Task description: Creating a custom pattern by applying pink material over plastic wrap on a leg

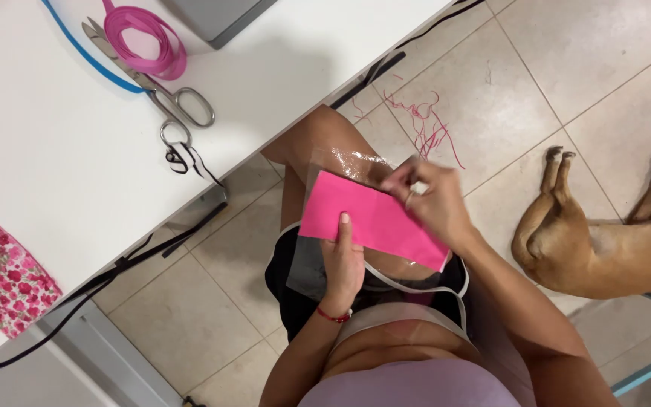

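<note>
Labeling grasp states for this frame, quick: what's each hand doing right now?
Left hand: closed, gripping the lower edge of the flat pink rectangular sheet, thumb on top.
Right hand: fingers pinched shut at the sheet's upper right edge, by the clear plastic wrapper.

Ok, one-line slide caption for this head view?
Seated person's left hand and right hand hold a pink sheet in clear wrapping, beside a white table.

Over the lap, the left hand (343,265) grips a pink felt sheet (374,221) from below; the right hand (431,202) pinches its upper edge beside clear plastic wrap (352,162).
</note>
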